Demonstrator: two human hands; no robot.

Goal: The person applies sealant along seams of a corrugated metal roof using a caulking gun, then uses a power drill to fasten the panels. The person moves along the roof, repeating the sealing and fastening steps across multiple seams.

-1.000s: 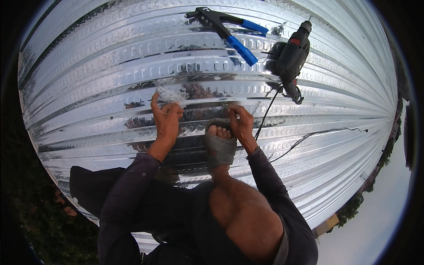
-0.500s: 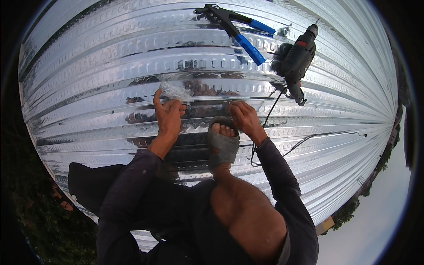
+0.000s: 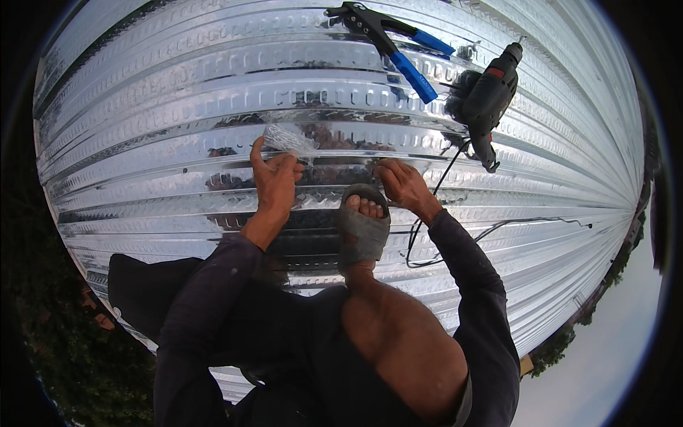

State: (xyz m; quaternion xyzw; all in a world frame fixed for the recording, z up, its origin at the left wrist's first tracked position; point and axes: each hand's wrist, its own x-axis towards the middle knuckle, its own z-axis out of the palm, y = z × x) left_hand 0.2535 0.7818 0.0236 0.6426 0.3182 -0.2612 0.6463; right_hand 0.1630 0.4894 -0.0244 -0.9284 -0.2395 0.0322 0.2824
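Note:
My left hand (image 3: 274, 181) is at a small crumpled clear plastic bag (image 3: 290, 139) with silvery contents too fine to make out. Its index finger stretches along the bag's left side, while the other fingers curl at the lower edge. Over a raised rib of the shiny corrugated metal sheet (image 3: 178, 135), my right hand (image 3: 405, 186) is closed, fingertips pressed together; whatever they hold is hidden. Beyond the hands lie a hand riveter (image 3: 395, 50) with blue grips and, farther right, a dark corded drill (image 3: 489, 99) with a bit in its chuck.
My sandalled foot (image 3: 364, 228) stands on the sheet between my hands. The drill's black cable (image 3: 491, 229) loops to the right of my right wrist. The sheet's edge curves along the left, with dark foliage (image 3: 64, 313) beyond it; sky shows at lower right.
My right hand has shifted slightly right along the rib, its fingers still pinched. My left hand stays at the bag. The riveter and drill sit a little farther right as the view shifts.

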